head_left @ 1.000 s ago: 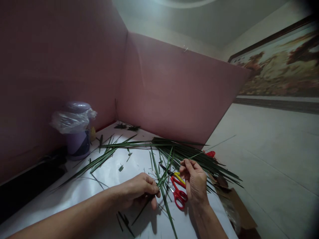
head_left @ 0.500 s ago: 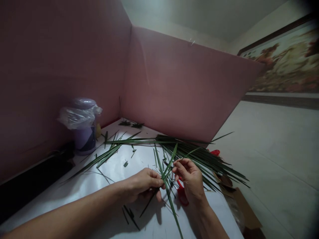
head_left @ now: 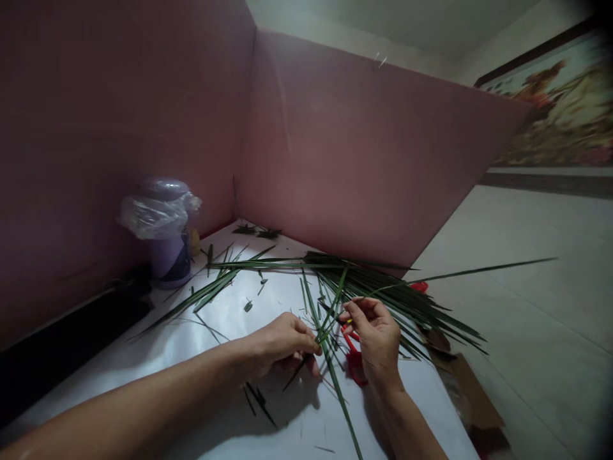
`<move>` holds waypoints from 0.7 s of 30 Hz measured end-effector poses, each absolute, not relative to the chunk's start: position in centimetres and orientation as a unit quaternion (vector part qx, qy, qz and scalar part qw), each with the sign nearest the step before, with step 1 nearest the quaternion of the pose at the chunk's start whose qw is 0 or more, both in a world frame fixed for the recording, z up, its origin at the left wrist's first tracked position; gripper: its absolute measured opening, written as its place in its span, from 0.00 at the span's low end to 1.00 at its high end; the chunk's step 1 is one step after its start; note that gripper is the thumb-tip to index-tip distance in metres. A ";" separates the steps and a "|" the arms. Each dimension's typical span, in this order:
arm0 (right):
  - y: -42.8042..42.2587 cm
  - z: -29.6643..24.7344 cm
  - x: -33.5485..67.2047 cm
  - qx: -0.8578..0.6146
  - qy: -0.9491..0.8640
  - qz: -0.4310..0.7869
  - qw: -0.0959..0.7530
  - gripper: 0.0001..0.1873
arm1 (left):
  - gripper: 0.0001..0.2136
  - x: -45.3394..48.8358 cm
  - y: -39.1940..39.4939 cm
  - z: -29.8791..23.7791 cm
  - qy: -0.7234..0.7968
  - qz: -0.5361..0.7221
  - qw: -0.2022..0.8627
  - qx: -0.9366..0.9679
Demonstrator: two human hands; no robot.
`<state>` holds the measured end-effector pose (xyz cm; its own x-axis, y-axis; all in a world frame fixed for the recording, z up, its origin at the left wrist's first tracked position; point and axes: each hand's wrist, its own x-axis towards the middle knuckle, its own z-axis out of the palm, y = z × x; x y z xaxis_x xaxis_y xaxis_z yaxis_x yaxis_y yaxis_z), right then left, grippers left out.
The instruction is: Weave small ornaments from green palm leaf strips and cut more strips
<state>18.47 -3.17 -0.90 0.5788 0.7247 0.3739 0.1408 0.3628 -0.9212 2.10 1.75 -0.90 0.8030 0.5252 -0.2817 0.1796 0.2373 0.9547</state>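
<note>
Between thumb and fingers, my left hand (head_left: 290, 345) pinches the crossing point of several long green leaf strips (head_left: 341, 399), which fan out above and below it. My right hand (head_left: 372, 332) is closed in a pinch on one long leaf strip (head_left: 479, 271) that stretches far out to the right. Below and partly behind my right hand lie red-handled scissors (head_left: 355, 367) on the white table (head_left: 230, 421). Under the crossed strips, smaller leaf pieces are scattered, and some detail there is too fine to make out.
A pile of long green leaves (head_left: 383, 285) lies along the table's far right. More leaves (head_left: 215, 289) lie at the left, near a purple container (head_left: 168, 255) with clear plastic over it. A pink panel (head_left: 335, 147) stands behind. Cardboard (head_left: 474, 390) lies off the right edge.
The view has shifted slightly. My right hand now holds a leaf strip reaching well out to the right; its fingers have closed more. My left hand keeps its pinch on the crossed strips.
</note>
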 end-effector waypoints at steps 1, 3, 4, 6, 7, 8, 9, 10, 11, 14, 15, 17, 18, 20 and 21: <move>-3.2 -0.9 18.5 -0.528 -0.408 0.200 0.717 0.12 | 0.10 2.1 1.8 -1.0 0.289 0.118 0.730 0.608; -3.1 -0.9 18.5 -0.532 -0.401 0.191 0.720 0.12 | 0.10 2.1 1.8 -1.1 0.284 0.116 0.730 0.611; -3.1 -0.9 18.5 -0.534 -0.396 0.187 0.723 0.13 | 0.09 2.1 1.8 -1.1 0.283 0.113 0.728 0.614; -3.0 -0.8 18.6 -0.537 -0.387 0.180 0.728 0.13 | 0.09 2.1 1.8 -1.2 0.288 0.105 0.721 0.622; -3.0 -0.8 18.6 -0.536 -0.384 0.178 0.731 0.13 | 0.09 2.1 1.8 -1.3 0.291 0.100 0.718 0.624; -3.0 -0.8 18.6 -0.534 -0.383 0.176 0.733 0.13 | 0.09 2.1 1.8 -1.3 0.294 0.096 0.718 0.624; -3.1 -0.7 18.6 -0.531 -0.385 0.176 0.734 0.13 | 0.09 2.1 1.8 -1.3 0.296 0.094 0.720 0.621; -3.1 -0.7 18.6 -0.526 -0.388 0.177 0.736 0.13 | 0.09 2.1 1.7 -1.3 0.297 0.095 0.723 0.617; -3.2 -0.6 18.5 -0.521 -0.392 0.179 0.737 0.12 | 0.09 2.2 1.7 -1.3 0.297 0.097 0.727 0.612; -3.5 -0.4 18.0 -0.523 -0.404 0.177 0.729 0.12 | 0.08 2.3 1.6 -1.1 0.298 0.112 0.734 0.600; -3.6 -0.5 17.8 -0.527 -0.413 0.172 0.723 0.11 | 0.08 2.3 1.6 -1.0 0.300 0.115 0.736 0.595; -3.9 -0.6 17.5 -0.531 -0.439 0.156 0.708 0.10 | 0.07 2.3 1.6 -0.8 0.305 0.116 0.741 0.587; -4.0 -0.8 17.4 -0.531 -0.455 0.146 0.700 0.09 | 0.06 2.3 1.5 -0.7 0.307 0.116 0.743 0.584; -4.1 -1.2 17.2 -0.529 -0.486 0.124 0.685 0.07 | 0.06 2.2 1.5 -0.4 0.311 0.119 0.744 0.580; -4.1 -1.3 17.2 -0.529 -0.499 0.113 0.677 0.07 | 0.06 2.2 1.5 -0.4 0.313 0.121 0.743 0.579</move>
<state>17.21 -4.15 -1.35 0.4758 0.6809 0.5568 0.3761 0.4147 -0.8286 2.20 1.48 -0.38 0.7747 0.5417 -0.3263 0.1834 0.3013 0.9357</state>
